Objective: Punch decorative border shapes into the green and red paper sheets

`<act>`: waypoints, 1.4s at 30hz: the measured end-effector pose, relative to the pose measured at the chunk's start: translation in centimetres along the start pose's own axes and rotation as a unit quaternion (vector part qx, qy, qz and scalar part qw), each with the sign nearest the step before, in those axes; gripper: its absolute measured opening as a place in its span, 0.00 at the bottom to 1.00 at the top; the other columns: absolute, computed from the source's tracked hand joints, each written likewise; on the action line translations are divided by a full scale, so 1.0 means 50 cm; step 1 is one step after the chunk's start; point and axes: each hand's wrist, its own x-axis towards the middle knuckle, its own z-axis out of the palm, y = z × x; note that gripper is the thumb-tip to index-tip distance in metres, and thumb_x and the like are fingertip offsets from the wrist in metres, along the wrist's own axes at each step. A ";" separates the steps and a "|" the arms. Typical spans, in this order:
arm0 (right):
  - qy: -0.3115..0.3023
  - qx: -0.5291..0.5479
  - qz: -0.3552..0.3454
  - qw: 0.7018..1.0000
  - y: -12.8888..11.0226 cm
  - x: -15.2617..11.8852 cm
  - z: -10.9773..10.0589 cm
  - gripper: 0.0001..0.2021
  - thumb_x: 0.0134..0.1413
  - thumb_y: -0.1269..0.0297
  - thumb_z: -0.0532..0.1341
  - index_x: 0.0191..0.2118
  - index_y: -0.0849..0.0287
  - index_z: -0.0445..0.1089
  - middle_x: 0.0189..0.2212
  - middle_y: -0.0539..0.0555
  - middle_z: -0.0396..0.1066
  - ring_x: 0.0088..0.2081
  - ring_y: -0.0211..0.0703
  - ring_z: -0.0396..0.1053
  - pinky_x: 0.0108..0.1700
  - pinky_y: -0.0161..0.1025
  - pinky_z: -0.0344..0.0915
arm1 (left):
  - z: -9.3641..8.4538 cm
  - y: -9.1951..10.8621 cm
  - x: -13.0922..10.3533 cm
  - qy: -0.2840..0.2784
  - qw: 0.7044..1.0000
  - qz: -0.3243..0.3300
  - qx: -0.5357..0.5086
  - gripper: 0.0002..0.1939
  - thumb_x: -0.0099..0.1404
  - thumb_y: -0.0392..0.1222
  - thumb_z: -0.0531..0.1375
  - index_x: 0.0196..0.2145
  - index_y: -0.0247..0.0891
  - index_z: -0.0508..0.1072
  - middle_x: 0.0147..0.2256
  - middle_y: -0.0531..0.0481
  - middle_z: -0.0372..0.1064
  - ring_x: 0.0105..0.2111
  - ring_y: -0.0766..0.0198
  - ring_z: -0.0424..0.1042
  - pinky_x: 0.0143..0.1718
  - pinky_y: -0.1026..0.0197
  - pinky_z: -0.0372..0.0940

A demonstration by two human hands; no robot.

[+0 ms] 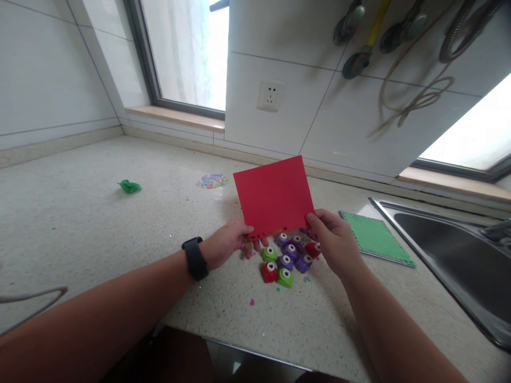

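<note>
A sheet of red paper is held up above the counter, with a row of small punched holes along its lower edge. My left hand pinches its lower left corner between thumb and fingers. At the lower right corner, my right hand grips the sheet, thumb on top. Beneath the paper stand several craft punches: purple ones, green ones and red ones. The sheet and the right hand partly cover the farther punches. A pink heart cutout and small green cutouts lie nearby.
Green punched sheets lie in a stack by the sink on the right. A pile of colourful cutouts and a crumpled green piece rest toward the back left. The tiled wall holds a socket, and valves hang above.
</note>
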 end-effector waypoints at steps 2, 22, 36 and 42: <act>0.001 0.001 -0.001 1.000 0.003 0.001 0.000 0.15 0.57 0.51 0.65 0.30 0.58 0.73 0.20 0.48 0.65 0.23 0.38 0.60 0.25 0.36 0.56 | -0.001 -0.001 0.000 -0.002 1.000 -0.006 -0.002 0.14 0.63 0.46 0.56 0.34 0.31 0.75 0.32 0.39 0.75 0.23 0.64 0.68 0.23 0.62 0.61; -0.032 0.023 -0.011 0.999 -0.004 -0.009 0.006 0.14 0.58 0.51 0.65 0.31 0.57 0.73 0.23 0.49 0.68 0.25 0.38 0.62 0.27 0.36 0.58 | 0.007 0.008 -0.011 -0.002 0.999 -0.001 0.037 0.13 0.63 0.46 0.60 0.32 0.31 0.76 0.31 0.40 0.77 0.24 0.65 0.68 0.24 0.63 0.61; -0.024 -0.087 -0.070 0.993 0.008 0.012 -0.045 0.14 0.66 0.53 0.58 0.41 0.56 0.75 0.27 0.51 0.73 0.28 0.41 0.67 0.32 0.40 0.62 | 0.008 -0.005 -0.004 0.050 0.991 -0.001 0.126 0.18 0.68 0.51 0.59 0.32 0.32 0.77 0.25 0.47 0.72 0.21 0.67 0.66 0.22 0.64 0.60; -0.135 -0.388 -0.110 0.905 -0.009 0.026 -0.101 0.12 0.66 0.58 0.57 0.35 0.55 0.76 0.30 0.54 0.77 0.32 0.45 0.70 0.35 0.43 0.60 | 0.010 -0.007 -0.003 0.086 0.985 0.002 0.150 0.20 0.69 0.52 0.57 0.31 0.32 0.77 0.23 0.49 0.70 0.19 0.68 0.64 0.21 0.64 0.60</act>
